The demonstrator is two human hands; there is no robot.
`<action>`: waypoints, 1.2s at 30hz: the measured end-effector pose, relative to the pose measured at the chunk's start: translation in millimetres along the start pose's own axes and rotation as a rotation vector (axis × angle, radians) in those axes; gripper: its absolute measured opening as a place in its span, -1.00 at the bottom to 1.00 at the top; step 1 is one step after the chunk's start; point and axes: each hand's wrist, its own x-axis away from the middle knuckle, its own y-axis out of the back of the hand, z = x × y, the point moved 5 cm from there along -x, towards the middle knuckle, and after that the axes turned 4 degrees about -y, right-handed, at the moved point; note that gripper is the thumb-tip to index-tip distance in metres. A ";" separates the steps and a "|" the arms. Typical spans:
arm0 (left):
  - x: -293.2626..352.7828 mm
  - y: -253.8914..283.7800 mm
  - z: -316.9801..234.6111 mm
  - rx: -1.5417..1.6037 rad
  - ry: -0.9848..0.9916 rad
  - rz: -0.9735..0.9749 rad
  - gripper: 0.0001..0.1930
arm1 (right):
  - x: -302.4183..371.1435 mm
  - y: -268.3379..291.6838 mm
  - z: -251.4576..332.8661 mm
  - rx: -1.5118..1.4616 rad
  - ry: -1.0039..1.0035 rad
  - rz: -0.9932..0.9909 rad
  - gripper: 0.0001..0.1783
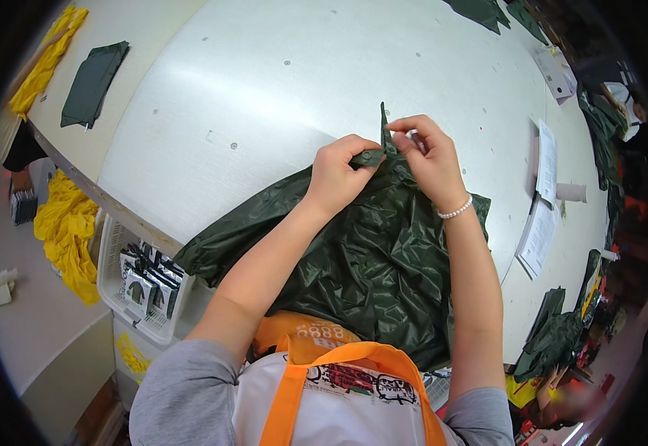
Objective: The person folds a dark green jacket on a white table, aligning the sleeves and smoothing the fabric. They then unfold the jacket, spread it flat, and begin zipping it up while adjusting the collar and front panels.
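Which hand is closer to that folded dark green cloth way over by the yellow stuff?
Left. The left hand pinches the dark green garment on the side toward the folded green cloth. The right hand grips the same garment just beyond it, farther away.

At a white worktable (279, 82), a person's left hand (336, 175) and right hand (429, 154) pinched the upper edge of a crumpled dark green plastic garment (361, 260), both thumbs and fingers closed on its fabric. A folded dark green piece (93, 83) lay far left of the garment, beside yellow fabric (49, 56). Paper sheets (543, 193) rested to the garment's right, and a white basket of packets (142, 282) sat below the table edge to its left.
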 end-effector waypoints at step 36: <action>9.6 9.7 -3.9 0.070 0.190 0.017 -0.90 | 27.5 9.0 -6.3 -0.097 -0.305 0.212 -0.75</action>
